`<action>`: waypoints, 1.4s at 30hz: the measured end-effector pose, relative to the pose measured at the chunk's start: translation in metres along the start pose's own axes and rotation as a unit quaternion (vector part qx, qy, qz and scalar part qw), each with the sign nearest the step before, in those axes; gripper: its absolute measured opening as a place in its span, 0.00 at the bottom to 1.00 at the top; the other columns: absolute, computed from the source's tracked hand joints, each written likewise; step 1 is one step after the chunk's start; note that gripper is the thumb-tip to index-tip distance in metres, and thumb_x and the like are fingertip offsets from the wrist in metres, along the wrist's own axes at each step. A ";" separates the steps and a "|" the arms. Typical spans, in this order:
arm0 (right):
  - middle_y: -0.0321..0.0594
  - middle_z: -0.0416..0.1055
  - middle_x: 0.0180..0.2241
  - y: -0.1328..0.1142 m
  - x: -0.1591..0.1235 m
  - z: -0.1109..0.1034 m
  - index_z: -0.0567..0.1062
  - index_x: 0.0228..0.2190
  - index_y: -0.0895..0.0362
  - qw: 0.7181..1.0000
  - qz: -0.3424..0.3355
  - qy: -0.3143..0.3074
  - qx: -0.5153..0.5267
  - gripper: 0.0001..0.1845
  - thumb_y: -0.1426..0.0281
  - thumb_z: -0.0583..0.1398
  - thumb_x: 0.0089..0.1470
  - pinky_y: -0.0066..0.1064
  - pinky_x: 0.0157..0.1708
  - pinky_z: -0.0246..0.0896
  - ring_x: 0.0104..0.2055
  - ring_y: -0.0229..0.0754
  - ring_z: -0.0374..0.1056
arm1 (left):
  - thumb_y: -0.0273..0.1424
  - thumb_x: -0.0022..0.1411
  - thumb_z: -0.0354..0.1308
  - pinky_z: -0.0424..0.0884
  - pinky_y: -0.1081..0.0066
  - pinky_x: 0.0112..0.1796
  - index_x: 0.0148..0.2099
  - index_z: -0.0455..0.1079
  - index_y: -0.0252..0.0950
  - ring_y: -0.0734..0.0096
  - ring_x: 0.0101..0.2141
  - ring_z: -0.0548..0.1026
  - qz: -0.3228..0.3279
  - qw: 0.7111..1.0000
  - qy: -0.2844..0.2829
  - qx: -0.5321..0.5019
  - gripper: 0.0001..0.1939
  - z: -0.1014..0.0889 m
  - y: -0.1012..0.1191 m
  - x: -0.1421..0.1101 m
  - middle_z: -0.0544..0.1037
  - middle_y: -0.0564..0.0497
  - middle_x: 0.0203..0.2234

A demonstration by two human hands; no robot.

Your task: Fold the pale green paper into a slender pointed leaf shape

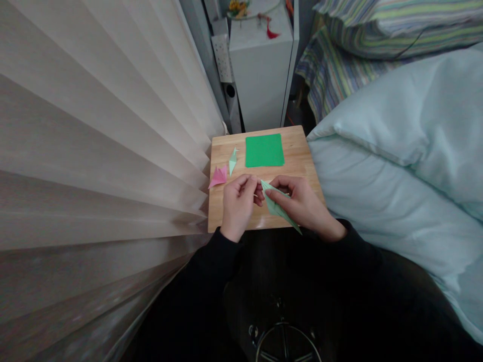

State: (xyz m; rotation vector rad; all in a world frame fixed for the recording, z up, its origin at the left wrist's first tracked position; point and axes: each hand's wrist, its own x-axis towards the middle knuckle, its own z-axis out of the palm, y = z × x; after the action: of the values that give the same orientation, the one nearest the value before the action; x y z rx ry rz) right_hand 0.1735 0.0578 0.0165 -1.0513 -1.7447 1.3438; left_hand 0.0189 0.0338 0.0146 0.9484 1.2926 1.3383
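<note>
A light green folded paper (277, 206) slants over the near part of a small wooden table, its narrow tip toward my left hand. Thumb and fingers of my right hand (298, 198) pinch it along its upper right side and cover part of it. My left hand (239, 201) is closed, thumb against index finger, right beside the paper's tip. Whether anything sits between those fingertips is hidden. Just beyond the left hand lie a small pale green paper crane (233, 161) and a pink folded paper crane (219, 176).
A stack of bright green square paper (264, 150) lies toward the back of the wooden table (294, 143). Pleated curtain (113, 151) borders the left side. Pale blue bedding (381, 161) rises on the right. Behind stands a white cabinet (260, 75) with a red tassel on top.
</note>
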 end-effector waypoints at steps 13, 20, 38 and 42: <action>0.34 0.72 0.23 -0.002 0.002 -0.003 0.78 0.25 0.58 0.999 0.012 0.031 0.032 0.15 0.65 0.60 0.60 0.31 0.31 0.56 0.27 0.36 0.62 | 0.40 0.53 0.72 0.77 0.74 0.26 0.34 0.74 0.34 0.75 0.22 0.76 -0.039 0.998 -0.045 -0.004 0.16 -0.003 0.001 0.004 0.76 0.54 0.20; 0.36 0.74 0.24 0.001 0.001 0.000 0.80 0.26 0.58 0.998 0.020 0.063 0.018 0.14 0.64 0.60 0.60 0.32 0.30 0.57 0.27 0.37 0.64 | 0.40 0.50 0.74 0.79 0.72 0.29 0.35 0.75 0.34 0.74 0.23 0.78 -0.044 0.998 -0.036 -0.002 0.17 -0.002 0.000 0.004 0.77 0.54 0.21; 0.32 0.71 0.25 0.011 0.003 -0.016 0.72 0.34 0.56 0.997 0.062 -0.015 0.034 0.13 0.65 0.70 0.51 0.29 0.24 0.61 0.26 0.38 0.67 | 0.32 0.55 0.66 0.74 0.75 0.26 0.35 0.65 0.37 0.77 0.22 0.75 -0.028 0.999 -0.021 0.001 0.12 -0.006 0.008 0.003 0.74 0.57 0.22; 0.27 0.70 0.23 0.017 0.004 -0.022 0.65 0.39 0.52 0.994 0.047 -0.037 0.090 0.21 0.67 0.71 0.51 0.27 0.23 0.58 0.25 0.38 0.69 | 0.28 0.57 0.64 0.71 0.76 0.23 0.42 0.67 0.39 0.75 0.21 0.75 0.036 0.997 -0.051 0.049 0.11 -0.011 0.010 0.004 0.72 0.59 0.21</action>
State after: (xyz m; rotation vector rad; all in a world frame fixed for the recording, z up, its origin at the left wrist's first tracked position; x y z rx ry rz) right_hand 0.1940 0.0723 0.0055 -1.0034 -1.6077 1.5845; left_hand 0.0063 0.0365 0.0229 1.1269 1.2655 1.2739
